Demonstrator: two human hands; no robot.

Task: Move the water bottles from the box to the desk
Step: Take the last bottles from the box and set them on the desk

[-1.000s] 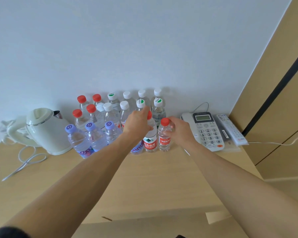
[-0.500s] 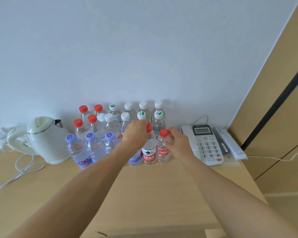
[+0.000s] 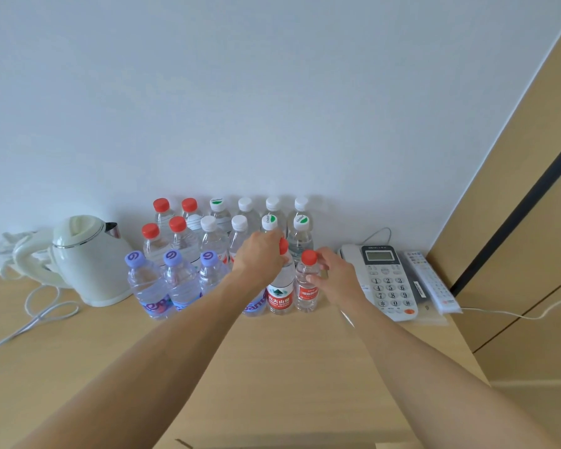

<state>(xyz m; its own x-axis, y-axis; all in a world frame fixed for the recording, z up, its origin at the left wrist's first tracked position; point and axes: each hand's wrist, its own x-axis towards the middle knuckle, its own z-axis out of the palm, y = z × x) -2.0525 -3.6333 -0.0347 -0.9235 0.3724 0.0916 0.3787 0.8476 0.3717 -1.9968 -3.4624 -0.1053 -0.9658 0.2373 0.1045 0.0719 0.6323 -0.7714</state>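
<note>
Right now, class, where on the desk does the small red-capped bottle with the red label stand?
The small red-capped bottle stands at the front row's right end, between the taller red-labelled bottle and the telephone, held by the right hand.

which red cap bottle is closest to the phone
The short red-capped bottle at the front row's right end, held by the right hand; it stands nearest the phone.
</note>
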